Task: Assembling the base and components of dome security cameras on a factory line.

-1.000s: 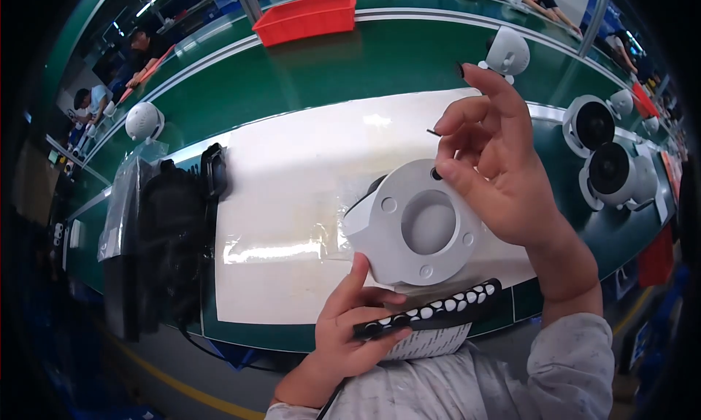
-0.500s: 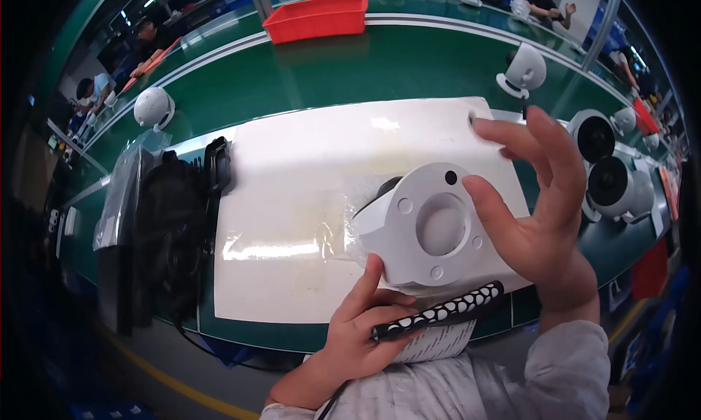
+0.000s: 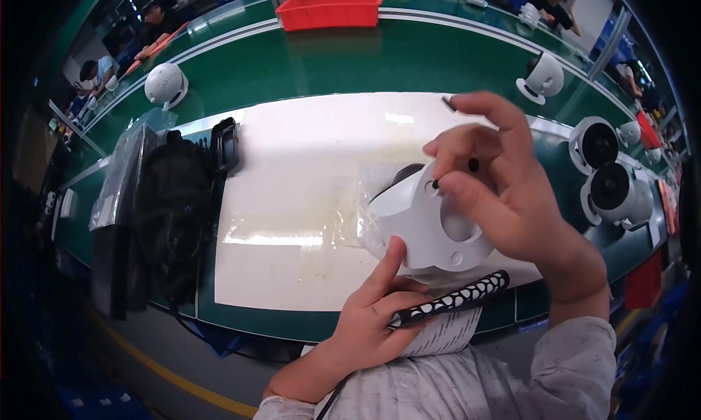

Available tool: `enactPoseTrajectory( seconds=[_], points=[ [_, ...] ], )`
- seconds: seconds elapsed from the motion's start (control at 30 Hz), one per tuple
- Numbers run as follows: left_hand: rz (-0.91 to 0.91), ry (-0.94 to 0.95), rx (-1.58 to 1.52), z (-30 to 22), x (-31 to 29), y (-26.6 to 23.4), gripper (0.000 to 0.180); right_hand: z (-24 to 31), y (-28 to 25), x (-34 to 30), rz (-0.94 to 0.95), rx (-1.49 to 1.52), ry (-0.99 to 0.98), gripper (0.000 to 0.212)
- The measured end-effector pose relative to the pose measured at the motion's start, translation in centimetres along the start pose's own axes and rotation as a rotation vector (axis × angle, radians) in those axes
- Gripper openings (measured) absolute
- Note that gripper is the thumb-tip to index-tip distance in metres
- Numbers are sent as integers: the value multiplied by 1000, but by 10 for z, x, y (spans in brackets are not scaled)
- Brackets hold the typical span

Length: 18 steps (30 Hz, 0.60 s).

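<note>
My left hand [image 3: 372, 314] is closed around a sheet of black stickers with white round cut-outs [image 3: 467, 294]; its thumb also presses the edge of a white camera-like device [image 3: 412, 237]. The device is tilted, its ring-shaped base facing me. One black round pad [image 3: 474, 164] sits on that base, visible between my right fingers. My right hand [image 3: 504, 186] reaches over the base with curled fingers. At its thumb tip a small black round pad [image 3: 436, 184] lies at a round recess. Another dark pad [image 3: 448, 102] clings to the raised index fingertip.
Beneath the device is a white work mat [image 3: 292, 201] with clear plastic film. Black cables and a plastic-wrapped box [image 3: 120, 201] lie left. Finished-looking white devices [image 3: 610, 190] stand right; others stand farther back. A red bin [image 3: 328, 10] is at the far side; people work beyond.
My right hand has come left and down onto the base, bringing its thumb to a recess. The device has shifted slightly right and up in my left hand.
</note>
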<state>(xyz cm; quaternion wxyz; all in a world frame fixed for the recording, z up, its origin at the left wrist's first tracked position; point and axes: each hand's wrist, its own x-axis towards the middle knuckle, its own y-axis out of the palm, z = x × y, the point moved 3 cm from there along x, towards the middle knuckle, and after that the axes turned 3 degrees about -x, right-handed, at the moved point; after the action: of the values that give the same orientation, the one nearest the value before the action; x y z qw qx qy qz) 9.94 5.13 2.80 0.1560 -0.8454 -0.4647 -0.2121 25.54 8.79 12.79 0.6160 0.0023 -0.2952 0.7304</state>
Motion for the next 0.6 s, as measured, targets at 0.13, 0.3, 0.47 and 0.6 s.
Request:
enactPoseTrajectory(
  seconds=[0.13, 0.3, 0.47, 0.6],
  points=[
    [-8, -9, 22, 0, 0, -1, 20, 0, 2, 3, 37, -5, 2, 54],
    [39, -3, 36, -1, -1, -2, 23, 1, 1, -7, 22, -130, -84, 54],
    [65, 7, 103, -2, -3, -2, 28, 28, 7, -21, 116, -815, -308, 46],
    [-13, -11, 92, 1, -3, -2, 23, 15, -6, -30, -58, -685, -343, 29]
  ],
)
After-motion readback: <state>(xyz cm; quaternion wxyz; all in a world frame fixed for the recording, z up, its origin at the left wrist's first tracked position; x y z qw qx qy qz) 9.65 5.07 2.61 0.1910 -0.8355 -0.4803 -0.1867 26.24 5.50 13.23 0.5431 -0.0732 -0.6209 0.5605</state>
